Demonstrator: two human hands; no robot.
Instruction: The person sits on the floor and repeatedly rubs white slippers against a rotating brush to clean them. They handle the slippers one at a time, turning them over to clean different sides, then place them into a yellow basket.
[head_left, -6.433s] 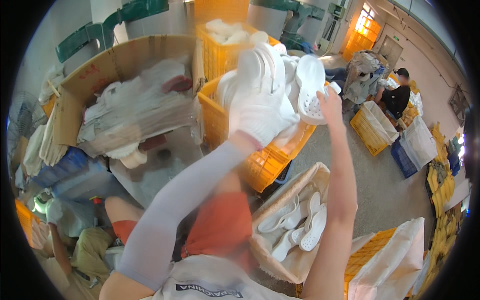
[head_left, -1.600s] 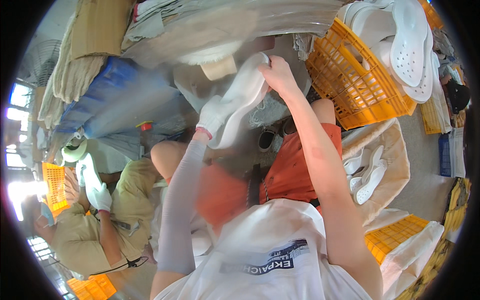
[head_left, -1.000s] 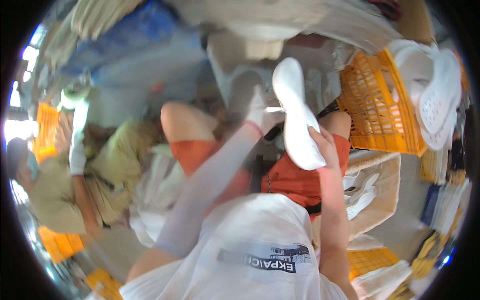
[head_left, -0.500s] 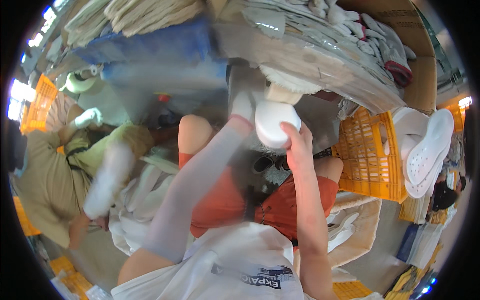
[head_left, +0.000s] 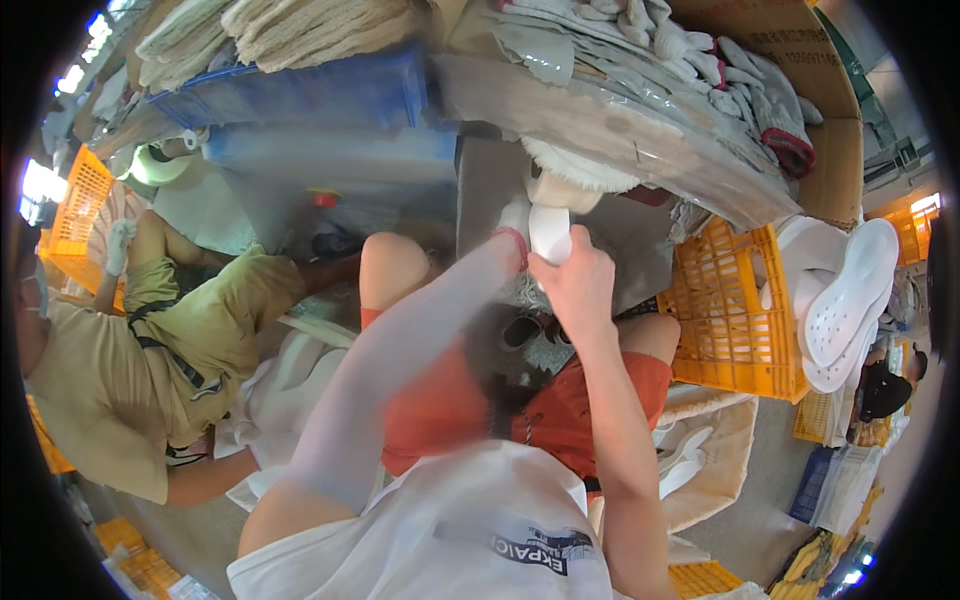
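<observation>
Grips a white shoe piece (head_left: 550, 238) with the bare right hand (head_left: 580, 275), closing the fingers tightly around its lower end. Holds it in front of the body, above the dark gap between the legs, keeping its top end close below a pale block (head_left: 555, 190) and a white fringed edge (head_left: 585, 165). Extends the gloved left hand (head_left: 513, 218) just to the left of it, in a blur; cannot tell whether the fingers there grip or only touch. Wears a greyish sleeve (head_left: 400, 370) on the left arm and red-orange shorts (head_left: 625, 385). Sits near a yellow crate (head_left: 735, 310) at the right knee, loaded with perforated white soles (head_left: 850, 290), and near a cloth-lined container (head_left: 732, 470) with more white pieces (head_left: 685, 465). Faces a cardboard box (head_left: 835, 160) heaped with gloves (head_left: 780, 115) at upper right and a blue bin (head_left: 310, 95) at upper left. Shares the left side with a co-worker in khaki (head_left: 110, 370).
</observation>
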